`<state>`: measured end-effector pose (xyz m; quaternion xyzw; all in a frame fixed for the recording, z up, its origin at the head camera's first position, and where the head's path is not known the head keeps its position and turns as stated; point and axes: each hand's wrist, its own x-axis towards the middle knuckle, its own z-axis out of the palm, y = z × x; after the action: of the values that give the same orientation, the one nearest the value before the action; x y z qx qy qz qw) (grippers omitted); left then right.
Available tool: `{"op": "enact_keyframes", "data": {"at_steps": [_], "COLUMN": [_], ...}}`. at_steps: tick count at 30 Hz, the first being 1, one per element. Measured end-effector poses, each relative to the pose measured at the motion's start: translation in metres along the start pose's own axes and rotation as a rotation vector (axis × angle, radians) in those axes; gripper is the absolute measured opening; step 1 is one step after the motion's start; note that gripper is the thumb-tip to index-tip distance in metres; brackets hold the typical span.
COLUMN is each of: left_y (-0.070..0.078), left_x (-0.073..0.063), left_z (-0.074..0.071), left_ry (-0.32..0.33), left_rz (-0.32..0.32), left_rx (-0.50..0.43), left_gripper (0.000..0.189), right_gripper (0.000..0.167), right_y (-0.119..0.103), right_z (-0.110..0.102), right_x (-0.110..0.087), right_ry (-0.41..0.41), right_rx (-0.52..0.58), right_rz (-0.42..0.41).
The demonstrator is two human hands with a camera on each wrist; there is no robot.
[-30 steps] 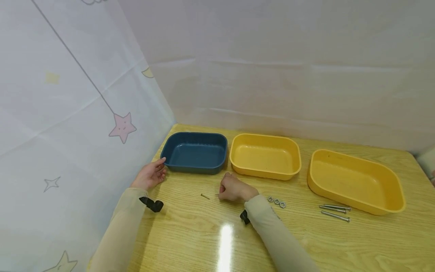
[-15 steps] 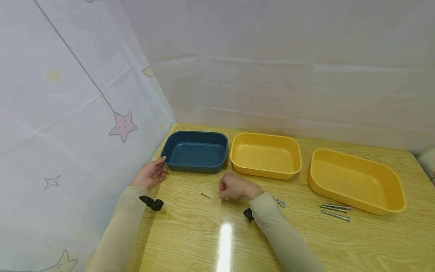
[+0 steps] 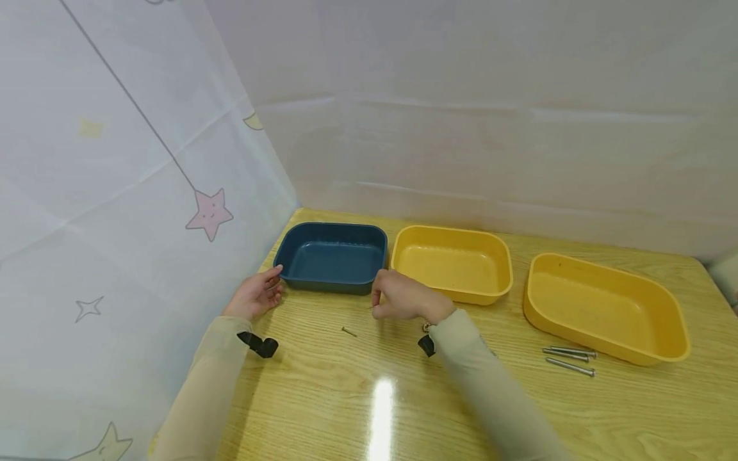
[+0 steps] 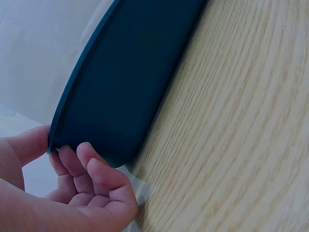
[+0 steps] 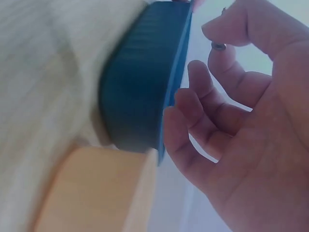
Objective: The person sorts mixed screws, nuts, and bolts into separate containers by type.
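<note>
My left hand [image 3: 254,297] holds the near left corner of the dark blue bin [image 3: 332,287], thumb over the rim and fingers curled below it. In the left wrist view the thumb and fingertips pinch that rim. My right hand [image 3: 406,295] is raised near the gap between the blue bin and the middle yellow bin [image 3: 455,296]. Between its thumb and forefinger is a small screw [image 5: 218,46], mostly covered by the fingertips. A second small screw [image 3: 349,331], brass-coloured, lies on the table in front of the blue bin.
Several long bolts [image 3: 569,367] lie before the angled yellow bin [image 3: 605,314] at the right. A hex nut [image 3: 426,327] shows beside my right wrist; the sleeve covers other nuts. A patterned sheet [image 3: 138,192] hangs along the left edge of the wooden table [image 3: 323,397].
My right hand has lifted from the tabletop and moved up toward the bins with the small screw pinched in it. The left hand stays at the blue bin's corner.
</note>
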<state>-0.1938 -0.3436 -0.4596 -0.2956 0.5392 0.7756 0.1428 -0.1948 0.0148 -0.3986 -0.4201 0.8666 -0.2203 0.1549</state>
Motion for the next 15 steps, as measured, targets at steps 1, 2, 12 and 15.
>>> {"op": "enact_keyframes", "data": {"at_steps": [1, 2, 12, 15], "left_y": [0.0, 0.0, 0.0, -0.001], "left_x": [0.0, 0.0, -0.005, -0.005], "left_z": [0.0, 0.0, 0.003, 0.003], "left_ry": [0.004, 0.005, 0.016, 0.015], "left_rz": [0.001, 0.002, 0.002, 0.001], "left_rx": [0.002, 0.002, -0.009, -0.004], "left_gripper": [0.03, 0.03, 0.025, 0.027], "right_gripper": [0.004, 0.004, 0.007, 0.006], "right_y": [-0.001, -0.002, -0.003, -0.003], "right_z": [-0.004, -0.007, -0.026, -0.025], "right_x": [0.0, 0.0, 0.008, 0.01], "right_ry": [0.002, 0.007, 0.058, 0.09], "right_rx": [-0.008, -0.013, -0.022, -0.007], "right_rz": [-0.005, -0.012, -0.004, 0.01]}}
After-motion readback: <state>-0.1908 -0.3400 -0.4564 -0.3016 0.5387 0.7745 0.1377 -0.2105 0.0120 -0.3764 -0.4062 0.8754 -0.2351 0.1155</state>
